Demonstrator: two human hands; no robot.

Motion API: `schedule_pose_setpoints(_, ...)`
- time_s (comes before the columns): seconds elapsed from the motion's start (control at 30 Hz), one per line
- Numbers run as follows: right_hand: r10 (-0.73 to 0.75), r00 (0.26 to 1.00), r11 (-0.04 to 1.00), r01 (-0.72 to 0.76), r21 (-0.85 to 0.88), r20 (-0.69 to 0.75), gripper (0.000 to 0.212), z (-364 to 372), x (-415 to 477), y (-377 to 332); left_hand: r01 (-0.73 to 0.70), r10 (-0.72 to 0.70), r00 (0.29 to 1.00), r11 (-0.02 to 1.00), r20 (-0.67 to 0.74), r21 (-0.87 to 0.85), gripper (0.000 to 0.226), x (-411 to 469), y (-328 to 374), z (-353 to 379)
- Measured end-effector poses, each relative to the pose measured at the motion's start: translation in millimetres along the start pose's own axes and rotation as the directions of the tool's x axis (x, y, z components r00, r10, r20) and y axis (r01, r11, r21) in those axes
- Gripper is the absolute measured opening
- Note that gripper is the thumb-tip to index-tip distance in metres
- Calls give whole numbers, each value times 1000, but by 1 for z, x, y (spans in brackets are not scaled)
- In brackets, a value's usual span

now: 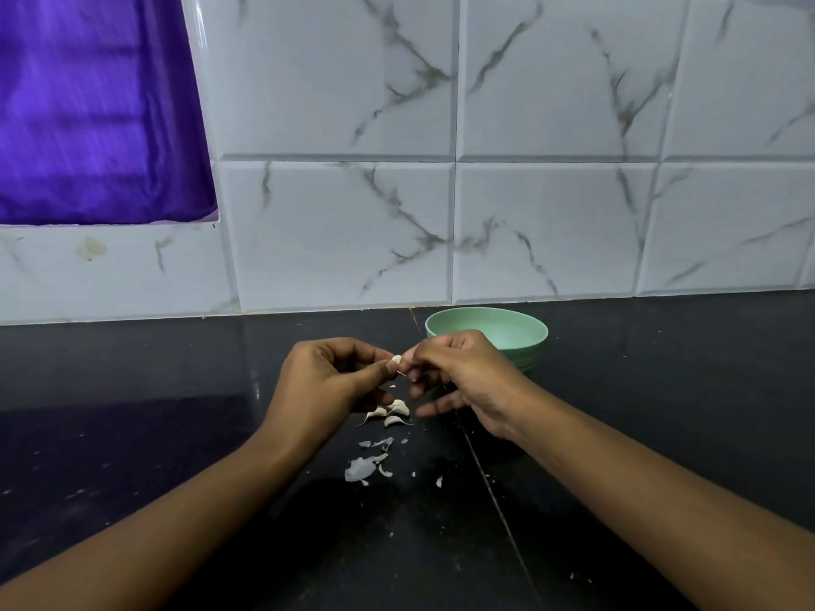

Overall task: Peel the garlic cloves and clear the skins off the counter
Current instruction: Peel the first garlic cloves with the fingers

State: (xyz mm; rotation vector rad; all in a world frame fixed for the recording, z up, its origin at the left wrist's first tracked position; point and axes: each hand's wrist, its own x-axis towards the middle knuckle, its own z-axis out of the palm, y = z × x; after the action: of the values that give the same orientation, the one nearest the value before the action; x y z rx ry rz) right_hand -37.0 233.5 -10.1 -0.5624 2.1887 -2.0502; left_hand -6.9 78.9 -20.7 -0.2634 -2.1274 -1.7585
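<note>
Clove (396,359) mostly hidden, pinched by left hand (322,381) and right hand (467,372) fingers; bowl (522,330) part-covered.

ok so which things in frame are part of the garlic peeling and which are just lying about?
In the job:
- garlic clove, pinched between left hand and right hand
- spare cloves on the black counter
- loose skins
- green bowl, probably for the cloves

Just there:
- purple cloth
- marble-look wall tiles
</note>
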Motion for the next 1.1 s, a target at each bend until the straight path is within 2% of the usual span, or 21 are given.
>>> schedule_pose_setpoints(0.13,-5,1000,1000,5,17,-2,7,-3,1,-1,-8,8,1000,1000,1,18,1,-1,0,0)
schedule_pose_setpoints(0.3,-36,999,999,35,-32,-8,13,-3,1,-1,-41,42,999,995,-3,87,6,-2,1,0)
schedule_pose_setpoints(0.53,-177,979,952,145,-270,-99,17,1,2,2,-68,69,998,987,-2,147,9,-2,-1,1)
schedule_pose_setpoints(0.67,-224,965,930,170,-325,-137,17,3,1,2,-73,71,997,988,15,138,9,-2,0,2)
schedule_pose_setpoints(0.87,-187,975,953,151,-261,-117,16,3,1,3,-77,74,997,991,32,112,1,-3,0,1)
schedule_pose_setpoints(1.1,-70,996,998,69,-10,-60,20,6,1,3,-156,161,987,972,-10,174,6,-5,0,2)
